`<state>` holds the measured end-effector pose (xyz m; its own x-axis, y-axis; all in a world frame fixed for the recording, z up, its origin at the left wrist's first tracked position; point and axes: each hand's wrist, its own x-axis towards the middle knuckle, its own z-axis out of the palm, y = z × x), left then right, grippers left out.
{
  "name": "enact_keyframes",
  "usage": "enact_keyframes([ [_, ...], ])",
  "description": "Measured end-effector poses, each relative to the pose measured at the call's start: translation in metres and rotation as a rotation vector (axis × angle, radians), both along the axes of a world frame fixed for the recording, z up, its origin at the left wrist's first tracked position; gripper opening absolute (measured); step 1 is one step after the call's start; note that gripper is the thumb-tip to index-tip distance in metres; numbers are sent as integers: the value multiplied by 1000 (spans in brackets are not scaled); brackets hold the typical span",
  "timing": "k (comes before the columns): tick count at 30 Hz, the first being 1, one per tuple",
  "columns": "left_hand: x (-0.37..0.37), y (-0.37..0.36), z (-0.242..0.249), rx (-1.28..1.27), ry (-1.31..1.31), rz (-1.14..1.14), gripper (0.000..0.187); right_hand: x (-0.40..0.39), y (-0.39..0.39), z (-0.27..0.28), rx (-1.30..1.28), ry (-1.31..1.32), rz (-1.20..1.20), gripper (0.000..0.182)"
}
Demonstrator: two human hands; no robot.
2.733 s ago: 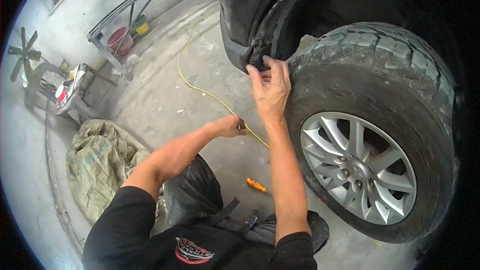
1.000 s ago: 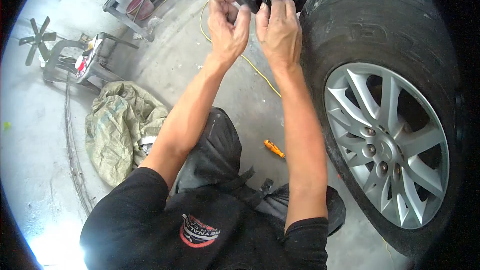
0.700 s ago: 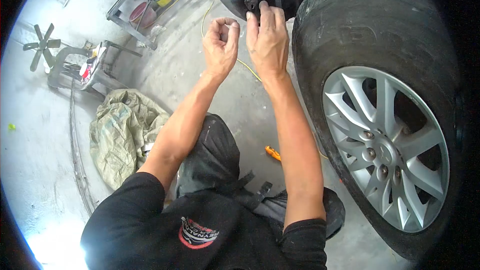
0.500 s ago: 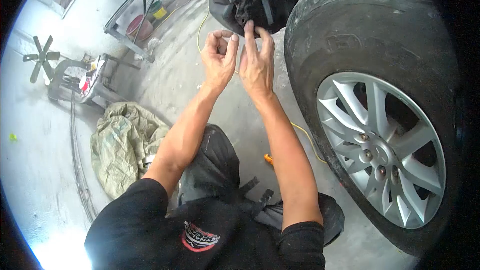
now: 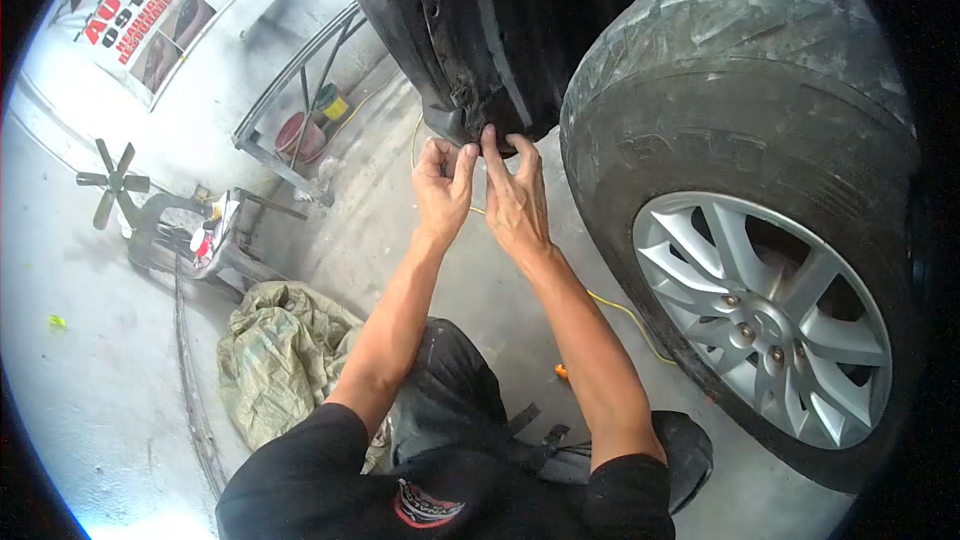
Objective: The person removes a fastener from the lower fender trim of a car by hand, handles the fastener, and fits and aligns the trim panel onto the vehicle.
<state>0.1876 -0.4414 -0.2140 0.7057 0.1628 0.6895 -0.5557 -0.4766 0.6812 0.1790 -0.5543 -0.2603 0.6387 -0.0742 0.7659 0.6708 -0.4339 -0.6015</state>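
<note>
The lower corner of a black car bumper (image 5: 455,120) hangs above my two raised hands. My left hand (image 5: 443,192) is at its bottom edge, fingers curled in and the thumb pointing up. Close beside it, my right hand (image 5: 515,205) has its index finger raised against the underside, while the other fingers bend at the edge. The fingertips of both hands are closed in at this corner. Whatever they grip there is too small or too hidden to make out.
A large tyre (image 5: 690,100) with a silver wheel (image 5: 770,320) stands close on the right. A yellow cable (image 5: 635,318) crosses the floor. At left are a crumpled sack (image 5: 275,365), a cluttered chair (image 5: 160,240), a fan (image 5: 113,183), a metal frame (image 5: 290,85) and a red bucket (image 5: 300,137).
The view has tilted up, so the bumper and hands appear lower and more of the wall banner shows. Both hands remain at the bumper's bottom corner, with fingers only slightly shifted.
</note>
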Motion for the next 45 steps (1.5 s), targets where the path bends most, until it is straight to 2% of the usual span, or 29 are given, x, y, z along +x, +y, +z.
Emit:
enact_keyframes([
  [6, -6, -18, 10, 99, -20, 147, 39, -2, -19, 16, 107, -29, 36, 56],
  [9, -4, -33, 8, 4, -16, 218, 39, 5, -9, 12, 310, 13, -158, 48],
  [13, -10, -37, 15, 61, -34, 234, 37, 3, 2, -14, 395, 281, -67, 46],
  [16, -5, -27, 3, 128, -43, 264, 41, 12, 10, -40, 623, 599, 19, 48],
  [19, -5, -24, -1, 140, -33, 255, 43, 32, -1, -56, 874, 756, 390, 50],
  [23, -10, -22, -4, 115, 45, 246, 43, 35, 1, -31, 987, 799, 312, 35],
  [24, -11, -22, -3, 125, 59, 256, 43, 40, 10, -24, 795, 583, 68, 34],
  [27, -12, -25, 0, 152, 36, 273, 39, 31, 13, -14, 599, 552, -109, 36],
  [28, -13, -23, -1, 109, 37, 252, 38, 33, 14, -23, 591, 390, -161, 39],
  [31, -11, -17, 3, 27, 19, 217, 35, 36, 4, -26, 728, 531, 66, 40],
  [35, -12, -15, 14, 48, -41, 208, 34, 28, -4, -10, 770, 559, 218, 39],
  [37, -7, -17, 14, 1, -101, 147, 35, 27, -5, -4, 798, 570, 229, 43],
  [41, -10, -30, 18, 71, -89, 237, 36, 27, 1, 6, 857, 575, 226, 44],
  [45, -3, -27, 14, 110, -156, 220, 36, 36, 4, -3, 706, 481, 182, 44],
])
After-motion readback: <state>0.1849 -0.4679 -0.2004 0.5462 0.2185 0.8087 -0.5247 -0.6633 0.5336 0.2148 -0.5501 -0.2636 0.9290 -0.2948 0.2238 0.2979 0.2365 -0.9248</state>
